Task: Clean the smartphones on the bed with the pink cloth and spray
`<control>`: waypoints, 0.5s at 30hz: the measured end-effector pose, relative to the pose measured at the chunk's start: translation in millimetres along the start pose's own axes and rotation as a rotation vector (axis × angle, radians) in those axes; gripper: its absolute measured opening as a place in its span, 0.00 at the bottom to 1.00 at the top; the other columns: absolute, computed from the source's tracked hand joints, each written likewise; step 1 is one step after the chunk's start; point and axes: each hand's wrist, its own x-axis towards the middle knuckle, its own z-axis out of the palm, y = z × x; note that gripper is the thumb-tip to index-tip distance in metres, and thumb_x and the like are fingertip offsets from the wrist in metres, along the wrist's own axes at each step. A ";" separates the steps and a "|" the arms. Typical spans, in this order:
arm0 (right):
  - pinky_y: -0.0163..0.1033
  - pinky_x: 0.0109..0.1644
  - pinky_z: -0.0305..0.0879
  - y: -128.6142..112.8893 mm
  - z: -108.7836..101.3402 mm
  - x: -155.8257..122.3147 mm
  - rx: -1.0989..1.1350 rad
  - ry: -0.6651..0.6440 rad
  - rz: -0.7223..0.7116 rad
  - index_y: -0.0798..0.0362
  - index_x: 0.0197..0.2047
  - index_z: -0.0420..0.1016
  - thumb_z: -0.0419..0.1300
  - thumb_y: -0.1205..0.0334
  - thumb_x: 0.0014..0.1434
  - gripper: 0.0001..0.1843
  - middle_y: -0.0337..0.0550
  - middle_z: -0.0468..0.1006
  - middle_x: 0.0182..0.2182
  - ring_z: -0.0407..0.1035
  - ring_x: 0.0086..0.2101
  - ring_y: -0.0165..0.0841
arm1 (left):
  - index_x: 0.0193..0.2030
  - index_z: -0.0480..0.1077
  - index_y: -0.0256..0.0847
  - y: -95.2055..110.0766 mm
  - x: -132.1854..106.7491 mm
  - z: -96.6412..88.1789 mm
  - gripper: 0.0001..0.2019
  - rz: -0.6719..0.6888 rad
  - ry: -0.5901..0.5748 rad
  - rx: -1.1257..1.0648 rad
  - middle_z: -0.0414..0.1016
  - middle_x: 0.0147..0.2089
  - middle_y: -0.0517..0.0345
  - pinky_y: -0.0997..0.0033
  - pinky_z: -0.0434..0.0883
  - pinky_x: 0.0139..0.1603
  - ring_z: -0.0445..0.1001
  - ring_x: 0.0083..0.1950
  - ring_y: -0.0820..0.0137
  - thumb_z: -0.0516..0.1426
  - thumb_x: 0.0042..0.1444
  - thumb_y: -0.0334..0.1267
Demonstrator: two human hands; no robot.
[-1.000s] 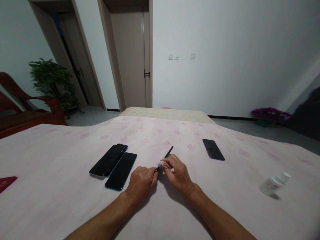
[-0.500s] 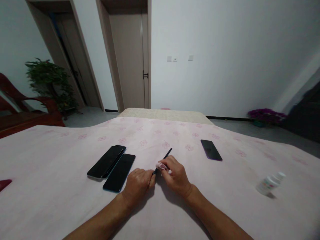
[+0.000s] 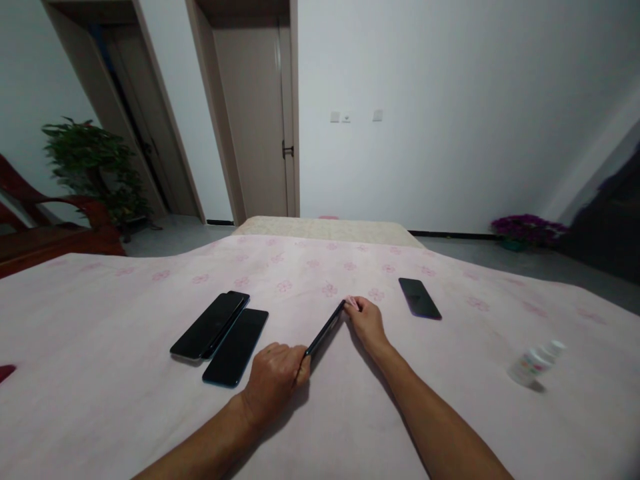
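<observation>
My left hand (image 3: 280, 375) is closed around the near end of a dark smartphone (image 3: 325, 328), which is held on edge so that mostly its thin side shows. At the phone's far end, my right hand (image 3: 367, 323) pinches a small pale pink cloth (image 3: 353, 303) against the corner. Left of my left hand, a black phone (image 3: 237, 347) lies flat on the pink flowered tablecloth (image 3: 320, 437). Beside it lies another black phone (image 3: 207, 327), overlapping one more phone beneath. A further phone (image 3: 420, 298) rests to the right of my right hand.
A white bottle (image 3: 535, 364) stands on the right side of the table. A dark red object (image 3: 6, 371) is cut off at the left edge. Beyond the table are a wooden chair (image 3: 60, 230), a leafy plant (image 3: 93, 167) and purple flowers (image 3: 527, 228).
My right hand has slid the cloth away from me along the phone's edge, from near my left hand to the far end. My left hand keeps its hold.
</observation>
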 end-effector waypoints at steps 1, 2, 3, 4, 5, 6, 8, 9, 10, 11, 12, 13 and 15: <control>0.37 0.33 0.61 1.0 -0.9 -1.4 -0.014 -0.006 0.004 0.54 0.32 0.78 0.58 0.53 0.55 0.14 0.44 0.80 0.27 0.72 0.29 0.36 | 0.28 0.72 0.42 -0.5 -0.3 0.2 0.13 -0.010 -0.003 0.000 0.75 0.23 0.57 0.66 0.70 0.33 0.75 0.27 0.66 0.51 0.62 0.32; 0.36 0.31 0.59 1.1 -2.5 -2.8 -0.052 -0.013 0.010 0.53 0.31 0.78 0.58 0.53 0.55 0.13 0.43 0.80 0.26 0.71 0.28 0.36 | 0.28 0.72 0.42 -1.4 -0.6 0.6 0.13 -0.025 -0.010 -0.004 0.75 0.24 0.56 0.66 0.70 0.33 0.76 0.27 0.66 0.51 0.62 0.32; 0.36 0.30 0.57 0.6 -4.4 -4.2 -0.116 -0.020 0.015 0.53 0.30 0.78 0.58 0.53 0.55 0.13 0.42 0.79 0.25 0.70 0.27 0.35 | 0.28 0.72 0.42 -2.6 -0.9 1.2 0.13 -0.044 -0.018 -0.013 0.75 0.24 0.56 0.67 0.70 0.33 0.76 0.28 0.66 0.51 0.62 0.32; 0.35 0.29 0.54 -0.5 -6.6 -5.6 -0.201 -0.029 0.017 0.52 0.29 0.78 0.59 0.54 0.56 0.12 0.42 0.78 0.24 0.69 0.26 0.34 | 0.29 0.73 0.41 -4.1 -1.1 1.9 0.13 -0.068 -0.025 -0.028 0.76 0.25 0.56 0.67 0.70 0.33 0.77 0.28 0.66 0.51 0.63 0.32; 0.35 0.28 0.51 -1.9 -8.7 -6.8 -0.296 -0.038 0.012 0.51 0.29 0.77 0.58 0.54 0.57 0.12 0.42 0.78 0.24 0.68 0.26 0.33 | 0.31 0.74 0.41 -5.6 -1.4 2.8 0.13 -0.097 -0.031 -0.049 0.77 0.25 0.55 0.68 0.71 0.34 0.77 0.29 0.66 0.50 0.63 0.33; 0.35 0.28 0.49 -3.6 -10.6 -8.0 -0.389 -0.046 -0.001 0.51 0.28 0.77 0.58 0.54 0.59 0.12 0.42 0.78 0.24 0.67 0.26 0.33 | 0.34 0.75 0.41 -7.2 -1.6 3.8 0.13 -0.131 -0.041 -0.078 0.78 0.27 0.55 0.68 0.71 0.34 0.78 0.30 0.66 0.50 0.64 0.33; 0.36 0.28 0.46 -7.2 -12.9 -10.3 -0.515 -0.053 -0.041 0.51 0.29 0.75 0.57 0.54 0.61 0.13 0.43 0.77 0.25 0.66 0.26 0.32 | 0.41 0.76 0.40 -10.0 -1.6 5.3 0.13 -0.209 -0.063 -0.151 0.80 0.30 0.55 0.68 0.72 0.36 0.79 0.31 0.65 0.49 0.65 0.35; 0.36 0.28 0.45 -8.9 -13.4 -11.4 -0.547 -0.055 -0.056 0.51 0.29 0.75 0.56 0.55 0.62 0.14 0.43 0.77 0.26 0.65 0.26 0.32 | 0.46 0.76 0.40 -11.2 -1.3 5.8 0.13 -0.254 -0.077 -0.189 0.81 0.32 0.54 0.68 0.72 0.36 0.80 0.32 0.65 0.50 0.66 0.36; 0.37 0.29 0.45 -10.4 -13.5 -12.5 -0.566 -0.054 -0.068 0.51 0.30 0.75 0.56 0.55 0.63 0.13 0.43 0.77 0.27 0.66 0.26 0.32 | 0.52 0.75 0.40 -12.2 -0.7 6.0 0.15 -0.300 -0.091 -0.226 0.83 0.35 0.53 0.67 0.73 0.38 0.81 0.34 0.64 0.50 0.66 0.37; 0.37 0.29 0.45 -11.6 -13.4 -13.6 -0.572 -0.047 -0.072 0.51 0.31 0.76 0.56 0.56 0.63 0.13 0.44 0.78 0.28 0.66 0.27 0.33 | 0.56 0.72 0.40 -13.3 0.2 5.9 0.17 -0.344 -0.105 -0.261 0.83 0.39 0.52 0.67 0.73 0.39 0.81 0.36 0.64 0.50 0.67 0.38; 0.37 0.29 0.46 -12.6 -13.2 -14.6 -0.567 -0.039 -0.069 0.51 0.32 0.76 0.56 0.56 0.63 0.12 0.44 0.78 0.30 0.67 0.28 0.33 | 0.60 0.70 0.40 -14.4 1.4 5.7 0.18 -0.385 -0.118 -0.290 0.83 0.43 0.51 0.67 0.74 0.42 0.82 0.39 0.63 0.50 0.67 0.39; 0.36 0.29 0.46 -13.1 -13.1 -15.7 -0.556 -0.031 -0.062 0.50 0.32 0.77 0.56 0.57 0.63 0.11 0.44 0.79 0.31 0.67 0.29 0.33 | 0.62 0.68 0.40 -15.8 2.9 5.3 0.20 -0.422 -0.131 -0.311 0.83 0.47 0.49 0.66 0.74 0.44 0.82 0.42 0.63 0.50 0.67 0.39; 0.36 0.30 0.48 -13.1 -13.2 -17.8 -0.531 -0.017 -0.050 0.50 0.34 0.77 0.56 0.58 0.63 0.10 0.44 0.79 0.33 0.68 0.31 0.34 | 0.63 0.68 0.40 -19.0 6.1 4.6 0.20 -0.480 -0.167 -0.337 0.81 0.53 0.48 0.65 0.73 0.49 0.81 0.48 0.61 0.50 0.67 0.40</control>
